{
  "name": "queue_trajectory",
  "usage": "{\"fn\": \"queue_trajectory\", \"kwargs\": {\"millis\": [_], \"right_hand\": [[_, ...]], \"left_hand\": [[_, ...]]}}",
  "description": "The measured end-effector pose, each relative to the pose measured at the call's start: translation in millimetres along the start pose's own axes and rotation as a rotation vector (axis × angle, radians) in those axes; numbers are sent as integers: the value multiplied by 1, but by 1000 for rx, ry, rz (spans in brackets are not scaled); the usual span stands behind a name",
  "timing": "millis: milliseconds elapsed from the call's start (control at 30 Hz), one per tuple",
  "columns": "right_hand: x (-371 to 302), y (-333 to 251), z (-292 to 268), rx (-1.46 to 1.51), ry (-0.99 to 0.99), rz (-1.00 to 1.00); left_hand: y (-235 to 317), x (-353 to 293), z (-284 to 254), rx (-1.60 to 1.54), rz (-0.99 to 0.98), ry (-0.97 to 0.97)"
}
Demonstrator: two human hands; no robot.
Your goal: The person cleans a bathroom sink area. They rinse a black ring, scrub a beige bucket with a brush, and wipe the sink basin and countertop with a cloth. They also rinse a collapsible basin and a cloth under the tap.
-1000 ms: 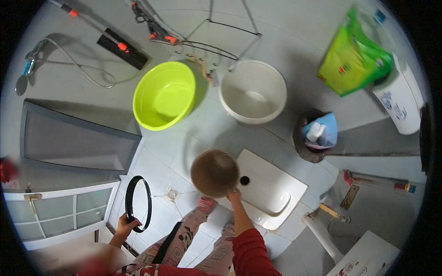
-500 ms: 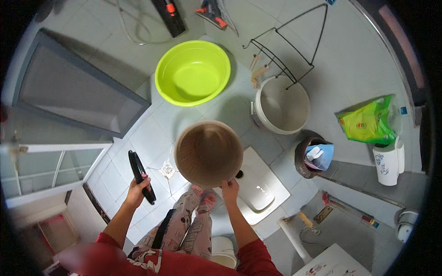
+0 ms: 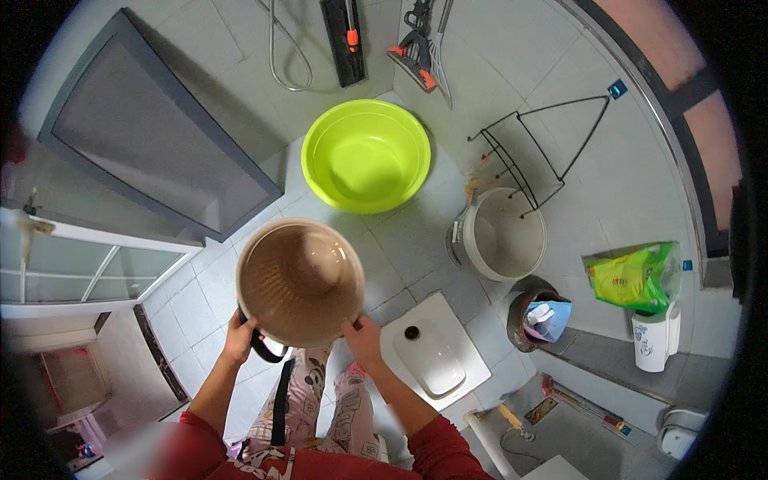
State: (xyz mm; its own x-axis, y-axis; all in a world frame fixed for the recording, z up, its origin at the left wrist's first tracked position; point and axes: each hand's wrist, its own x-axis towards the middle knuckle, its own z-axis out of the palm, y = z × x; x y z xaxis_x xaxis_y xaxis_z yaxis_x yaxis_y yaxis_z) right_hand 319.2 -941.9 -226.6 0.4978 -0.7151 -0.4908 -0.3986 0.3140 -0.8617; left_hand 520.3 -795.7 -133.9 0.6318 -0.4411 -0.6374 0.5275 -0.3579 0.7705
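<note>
A tan bin (image 3: 296,280), ribbed inside and with its mouth turned toward me, is held up in front of my legs. My right hand (image 3: 364,339) grips its rim at the lower right, fingers closed on the edge. My left hand (image 3: 238,339) is closed on a black ring-shaped piece (image 3: 266,352) at the bin's lower left rim. Part of that piece is hidden behind the bin. Whether my left fingers also touch the bin, I cannot tell.
A lime-green basin (image 3: 366,196) stands on the tiled floor ahead. To its right are a white bucket (image 3: 504,240) and a black wire rack (image 3: 524,144). Below lies a white squat toilet (image 3: 436,348). A brown pot (image 3: 520,322) stands by the right ledge; a grey-framed panel (image 3: 168,132) leans left.
The bin has moved left and tilted toward me, showing more of its inside. My left hand has brought the black ring from apart on the left up to the bin's rim.
</note>
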Motion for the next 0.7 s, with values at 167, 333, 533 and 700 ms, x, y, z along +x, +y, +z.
{"fn": "queue_trajectory", "kwargs": {"millis": [167,333,533,700], "right_hand": [[118,-43,3,809,-435,639],[289,108,-13,1138,57,673],[386,129,-5,855,133,645],[432,102,19,1129,226,662]], "left_hand": [[-16,60,-55,6,16,328],[-4,107,-82,10,-122,385],[-25,129,-146,-50,-446,569],[-2,119,-177,-213,-538,724]]}}
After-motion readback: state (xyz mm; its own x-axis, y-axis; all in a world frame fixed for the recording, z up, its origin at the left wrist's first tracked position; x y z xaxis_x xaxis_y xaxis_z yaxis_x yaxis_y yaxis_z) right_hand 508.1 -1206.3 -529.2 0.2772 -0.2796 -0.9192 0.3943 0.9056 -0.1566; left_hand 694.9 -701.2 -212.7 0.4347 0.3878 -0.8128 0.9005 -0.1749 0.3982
